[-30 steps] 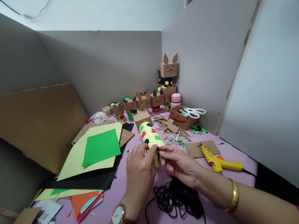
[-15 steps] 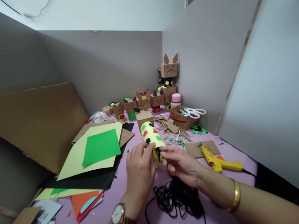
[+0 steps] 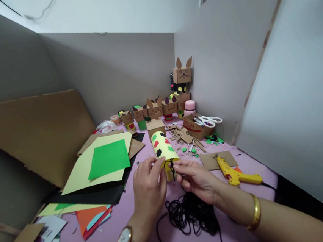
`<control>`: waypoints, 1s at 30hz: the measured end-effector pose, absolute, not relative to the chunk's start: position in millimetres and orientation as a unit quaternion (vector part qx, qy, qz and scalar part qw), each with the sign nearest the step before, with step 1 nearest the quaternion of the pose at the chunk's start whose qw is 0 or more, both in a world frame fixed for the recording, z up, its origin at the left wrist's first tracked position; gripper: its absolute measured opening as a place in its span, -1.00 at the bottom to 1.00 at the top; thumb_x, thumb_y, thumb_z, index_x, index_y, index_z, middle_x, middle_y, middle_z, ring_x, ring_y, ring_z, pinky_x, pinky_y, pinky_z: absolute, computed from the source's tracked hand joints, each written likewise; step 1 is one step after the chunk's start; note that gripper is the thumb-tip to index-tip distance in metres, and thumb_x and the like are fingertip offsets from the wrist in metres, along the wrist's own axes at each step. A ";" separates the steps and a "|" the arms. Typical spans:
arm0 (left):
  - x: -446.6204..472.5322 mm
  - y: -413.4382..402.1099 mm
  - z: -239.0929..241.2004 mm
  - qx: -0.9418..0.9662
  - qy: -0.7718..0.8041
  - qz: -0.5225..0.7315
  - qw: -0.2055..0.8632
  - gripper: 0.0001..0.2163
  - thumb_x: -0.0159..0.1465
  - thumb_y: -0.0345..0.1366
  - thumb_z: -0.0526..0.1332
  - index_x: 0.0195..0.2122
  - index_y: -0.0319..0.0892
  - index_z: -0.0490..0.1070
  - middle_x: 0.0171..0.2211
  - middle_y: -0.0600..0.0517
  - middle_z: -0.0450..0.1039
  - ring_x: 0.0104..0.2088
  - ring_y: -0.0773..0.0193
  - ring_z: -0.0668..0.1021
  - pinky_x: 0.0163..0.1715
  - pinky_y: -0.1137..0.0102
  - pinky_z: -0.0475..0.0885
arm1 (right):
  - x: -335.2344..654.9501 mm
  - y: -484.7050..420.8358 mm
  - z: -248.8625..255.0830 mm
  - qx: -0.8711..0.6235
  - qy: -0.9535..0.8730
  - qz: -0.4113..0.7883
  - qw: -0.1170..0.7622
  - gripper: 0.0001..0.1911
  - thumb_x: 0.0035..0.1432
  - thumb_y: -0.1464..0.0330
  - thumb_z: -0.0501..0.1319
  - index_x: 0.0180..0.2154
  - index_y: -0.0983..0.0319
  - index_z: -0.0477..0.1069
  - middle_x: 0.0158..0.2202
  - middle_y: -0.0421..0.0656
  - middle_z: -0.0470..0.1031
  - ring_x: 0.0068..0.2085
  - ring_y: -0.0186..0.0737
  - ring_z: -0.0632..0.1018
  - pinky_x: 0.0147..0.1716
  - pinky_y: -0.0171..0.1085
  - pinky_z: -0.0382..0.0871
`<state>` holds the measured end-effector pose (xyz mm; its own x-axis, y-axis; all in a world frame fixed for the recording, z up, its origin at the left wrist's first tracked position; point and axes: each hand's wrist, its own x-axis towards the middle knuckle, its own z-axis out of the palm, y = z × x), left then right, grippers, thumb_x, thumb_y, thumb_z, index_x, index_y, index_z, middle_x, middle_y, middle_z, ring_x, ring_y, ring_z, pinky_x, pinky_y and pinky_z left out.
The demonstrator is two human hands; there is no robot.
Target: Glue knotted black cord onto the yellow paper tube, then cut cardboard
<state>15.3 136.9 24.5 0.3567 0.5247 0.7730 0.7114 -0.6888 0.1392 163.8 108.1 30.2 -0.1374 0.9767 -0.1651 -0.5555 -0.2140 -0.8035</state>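
Note:
A yellow paper tube (image 3: pixel 165 145), dotted with red, green and black cut-outs, lies with its near end facing me and its far end against a small cardboard box (image 3: pixel 155 126). Knotted or looped black cord (image 3: pixel 172 168) hangs at its near opening. My right hand (image 3: pixel 194 177) pinches this cord between thumb and forefinger. At the left of the opening, my left hand (image 3: pixel 148 181) is closed, its fingertips on a strand of the cord beside the tube's rim. A loose heap of black cord (image 3: pixel 194 213) rests below my hands.
A yellow glue gun (image 3: pixel 237 172) lies to the right by a cardboard piece (image 3: pixel 208 161). White-handled scissors (image 3: pixel 210 121) stick out of a carton (image 3: pixel 195 127). Coloured paper sheets (image 3: pixel 109 160) lie left. Several cardboard animal figures (image 3: pixel 155 109) stand behind, with paper scraps (image 3: pixel 184 137) nearer.
My left hand has shifted slightly left and down from the tube's rim. More of the black cord at the opening shows now, with a strand running toward the left fingers.

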 end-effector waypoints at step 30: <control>31.3 81.5 40.9 -0.464 -0.383 -0.375 -0.705 -0.84 0.07 -0.19 0.25 -0.45 -0.17 0.48 -0.49 0.09 0.39 -0.42 0.32 0.36 -0.40 0.47 0.23 | 171.2 70.3 32.3 -0.399 -0.490 0.523 0.572 -0.80 -0.07 0.25 0.34 -0.45 0.26 0.50 -0.59 -0.28 0.44 -0.52 -0.39 0.41 -0.46 -0.36 0.29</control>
